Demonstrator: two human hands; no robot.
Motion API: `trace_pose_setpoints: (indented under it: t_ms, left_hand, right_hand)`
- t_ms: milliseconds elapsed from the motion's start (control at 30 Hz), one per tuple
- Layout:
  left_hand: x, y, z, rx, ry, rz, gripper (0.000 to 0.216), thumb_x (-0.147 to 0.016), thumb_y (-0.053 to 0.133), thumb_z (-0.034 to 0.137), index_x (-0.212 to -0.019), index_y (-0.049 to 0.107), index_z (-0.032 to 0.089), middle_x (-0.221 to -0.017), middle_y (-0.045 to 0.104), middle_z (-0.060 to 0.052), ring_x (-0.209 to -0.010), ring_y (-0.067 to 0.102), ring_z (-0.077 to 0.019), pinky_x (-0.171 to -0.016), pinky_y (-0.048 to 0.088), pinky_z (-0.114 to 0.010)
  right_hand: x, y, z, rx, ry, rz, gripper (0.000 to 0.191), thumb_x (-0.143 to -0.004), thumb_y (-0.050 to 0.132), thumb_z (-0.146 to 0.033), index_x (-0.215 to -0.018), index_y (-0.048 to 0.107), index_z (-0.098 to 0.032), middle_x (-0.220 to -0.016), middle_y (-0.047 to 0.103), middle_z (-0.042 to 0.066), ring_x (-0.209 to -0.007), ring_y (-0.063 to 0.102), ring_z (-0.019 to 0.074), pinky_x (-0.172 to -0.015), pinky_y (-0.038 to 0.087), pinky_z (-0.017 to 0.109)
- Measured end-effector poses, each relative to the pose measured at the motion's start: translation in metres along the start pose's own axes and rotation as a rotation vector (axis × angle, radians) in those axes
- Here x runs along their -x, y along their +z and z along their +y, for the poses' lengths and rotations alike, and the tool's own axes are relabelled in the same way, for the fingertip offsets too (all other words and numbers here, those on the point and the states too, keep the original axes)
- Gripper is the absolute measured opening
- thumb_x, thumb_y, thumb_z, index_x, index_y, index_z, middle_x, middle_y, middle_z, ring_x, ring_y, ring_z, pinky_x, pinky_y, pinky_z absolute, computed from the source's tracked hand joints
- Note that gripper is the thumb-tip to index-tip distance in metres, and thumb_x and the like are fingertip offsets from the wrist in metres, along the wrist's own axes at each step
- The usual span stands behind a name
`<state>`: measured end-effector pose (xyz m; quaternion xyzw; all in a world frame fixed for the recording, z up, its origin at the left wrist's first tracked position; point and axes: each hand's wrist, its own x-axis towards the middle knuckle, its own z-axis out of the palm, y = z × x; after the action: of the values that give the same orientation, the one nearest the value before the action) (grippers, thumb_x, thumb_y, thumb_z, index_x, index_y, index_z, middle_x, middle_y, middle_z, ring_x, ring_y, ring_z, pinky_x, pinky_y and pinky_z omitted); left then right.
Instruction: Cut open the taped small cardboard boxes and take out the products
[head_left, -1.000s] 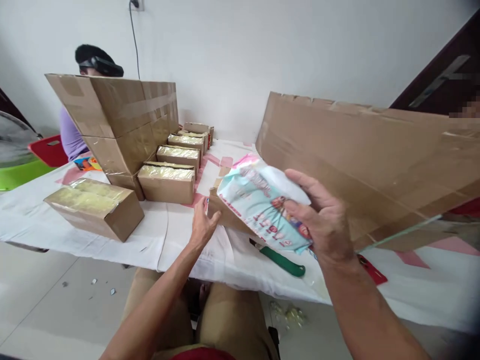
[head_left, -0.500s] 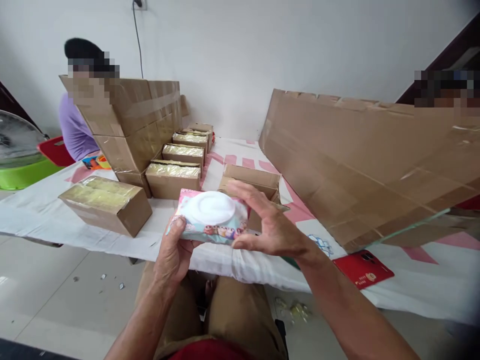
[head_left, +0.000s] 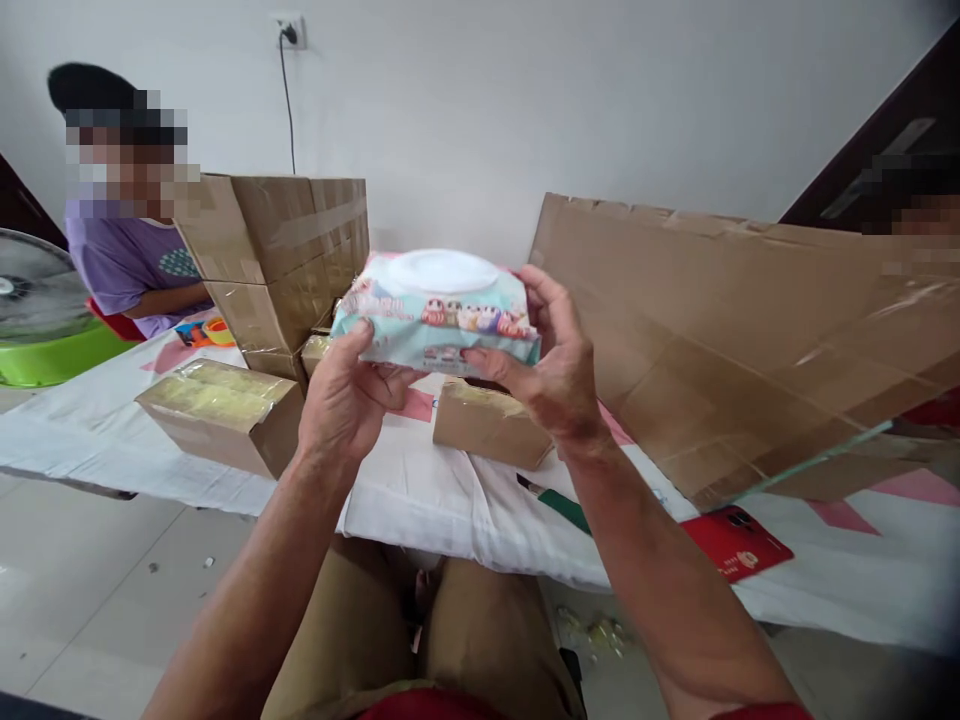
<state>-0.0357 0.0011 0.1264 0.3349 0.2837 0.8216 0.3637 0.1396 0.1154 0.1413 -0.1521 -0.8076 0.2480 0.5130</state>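
Both hands hold a soft pack of wet wipes [head_left: 439,310] up in front of me, pale blue and pink with a white round lid on top. My left hand [head_left: 341,400] grips its lower left corner, fingers curled round the edge. My right hand [head_left: 551,365] clasps its right end, thumb below and fingers over the top. Under the pack a small open cardboard box [head_left: 487,425] sits on the white-covered table [head_left: 450,505].
A taped small box [head_left: 217,410] lies at left, with more behind the pack. A stack of large cartons [head_left: 292,250] stands at back left, a big flattened carton [head_left: 750,330] leans at right. A green-handled knife [head_left: 562,505] and red phone [head_left: 739,540] lie near the edge. A person in purple [head_left: 127,260] sits far left.
The wipes pack went from my right hand alone to both hands and rose from table height to in front of me. My left hand left the small box.
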Motion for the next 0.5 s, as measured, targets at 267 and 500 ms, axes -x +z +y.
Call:
trace_pose_setpoints:
  t_ms: [267, 500]
  left_hand:
    - [0.036, -0.079, -0.045, 0.021, -0.035, 0.458, 0.045, -0.079, 0.087, 0.05, -0.114, 0.071, 0.026, -0.124, 0.076, -0.004, -0.103, 0.074, -0.0201, -0.087, 0.064, -0.033]
    - [0.052, -0.151, -0.112, -0.025, -0.269, 0.766, 0.02, -0.08, 0.08, 0.027, -0.092, 0.066, 0.017, -0.082, 0.071, -0.004, -0.071, 0.068, -0.0171, -0.076, 0.063, -0.037]
  right_hand:
    - [0.044, 0.07, 0.013, 0.112, 0.12, -0.152, 0.089, -0.084, 0.08, -0.046, -0.157, 0.036, -0.02, -0.153, 0.053, 0.017, -0.135, 0.056, 0.033, -0.109, 0.055, 0.046]
    - [0.114, 0.14, 0.098, 0.106, 0.358, -0.26, 0.075, -0.081, 0.079, -0.034, -0.147, 0.046, -0.018, -0.143, 0.062, 0.018, -0.129, 0.061, 0.0303, -0.11, 0.052, 0.044]
